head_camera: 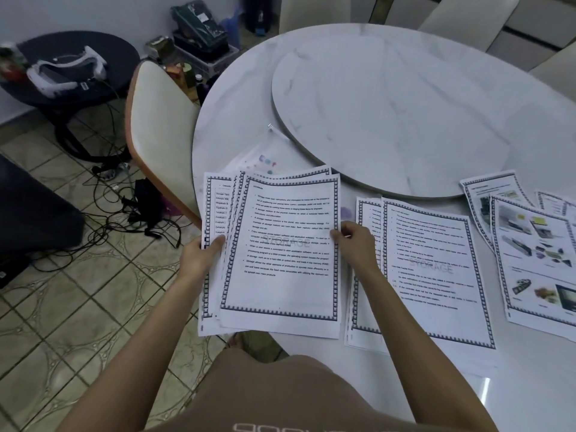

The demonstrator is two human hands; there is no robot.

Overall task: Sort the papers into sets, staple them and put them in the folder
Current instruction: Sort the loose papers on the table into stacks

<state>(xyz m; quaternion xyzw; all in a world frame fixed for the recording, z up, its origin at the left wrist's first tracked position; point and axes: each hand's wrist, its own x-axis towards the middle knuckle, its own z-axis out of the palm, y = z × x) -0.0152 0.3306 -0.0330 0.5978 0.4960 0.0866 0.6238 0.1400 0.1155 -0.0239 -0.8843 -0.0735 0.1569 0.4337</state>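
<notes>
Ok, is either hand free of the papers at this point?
No, the left hand and the right hand each grip an opposite edge of the fanned stack.

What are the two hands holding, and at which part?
A fanned stack of papers: the left hand grips its left edge, the right hand its right edge, both near mid-height.

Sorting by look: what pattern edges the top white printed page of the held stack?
Dark repeating-block border, clearest in head view.

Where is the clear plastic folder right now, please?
In the head view the folder lies on the table, left of centre, just beyond the paper stack held in the left hand and right hand, beside the raised round disc.
</notes>
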